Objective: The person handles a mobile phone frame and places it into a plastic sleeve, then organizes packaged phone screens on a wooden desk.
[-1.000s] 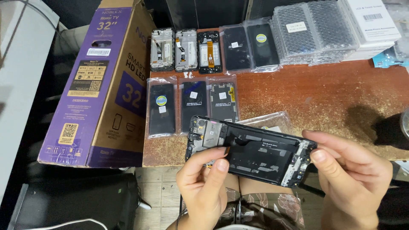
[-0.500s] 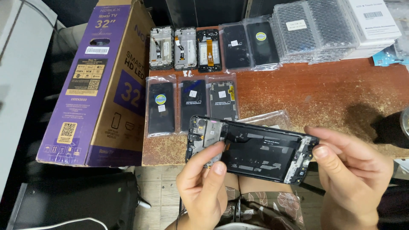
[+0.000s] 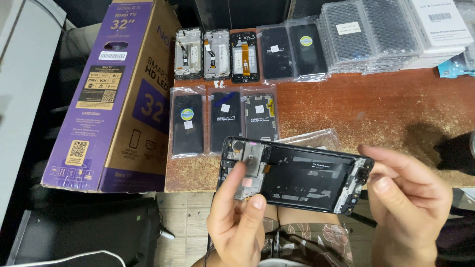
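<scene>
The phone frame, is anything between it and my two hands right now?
Nothing visible. The left hand grips the phone frame directly at its camera end, thumb underneath and fingers on top. The right hand pinches the opposite end. Both hold it bare.

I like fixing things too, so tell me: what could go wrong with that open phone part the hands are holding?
The phone frame is held in the air past the table edge, pinched only at its ends by the left hand and right hand; a slip could drop it to the floor. The left thumb presses on its exposed inner parts, which might bend or smudge.
</scene>
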